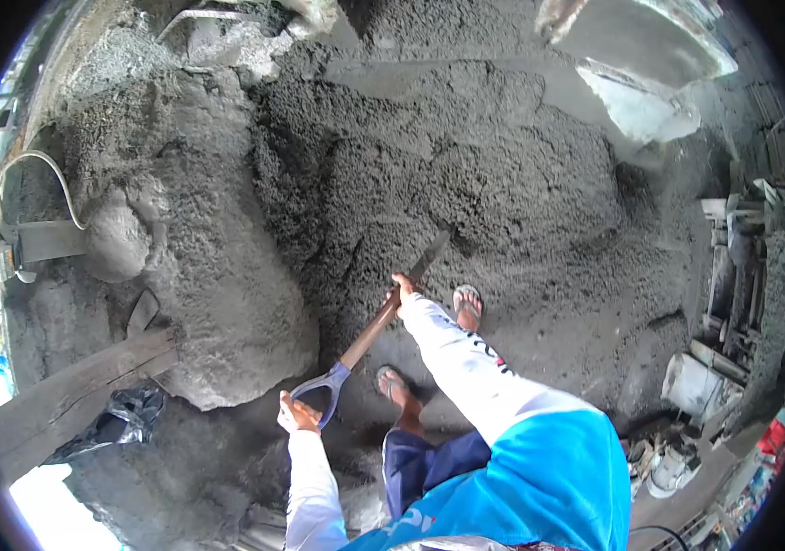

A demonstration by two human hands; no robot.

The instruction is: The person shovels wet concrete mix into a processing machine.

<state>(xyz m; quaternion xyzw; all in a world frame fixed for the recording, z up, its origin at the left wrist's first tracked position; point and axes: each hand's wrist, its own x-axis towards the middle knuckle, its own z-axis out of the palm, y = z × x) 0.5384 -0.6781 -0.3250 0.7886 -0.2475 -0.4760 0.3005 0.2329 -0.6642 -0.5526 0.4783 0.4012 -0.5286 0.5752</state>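
Observation:
A shovel slants across the middle of the head view, its wooden shaft rising to the right. My left hand is closed around the blue-grey D-shaped grip at its lower end. Farther up, my right hand wraps round the shaft near the blade. The metal blade meets a mound of wet, dark grey mix; its tip is hidden there. Both my feet, in sandals, stand just right of the shaft.
A pale grey heap lies to the left, with a wooden beam and black plastic below it. A mix-smeared container stands at the upper right. Stacked wood pieces and a white bucket line the right side.

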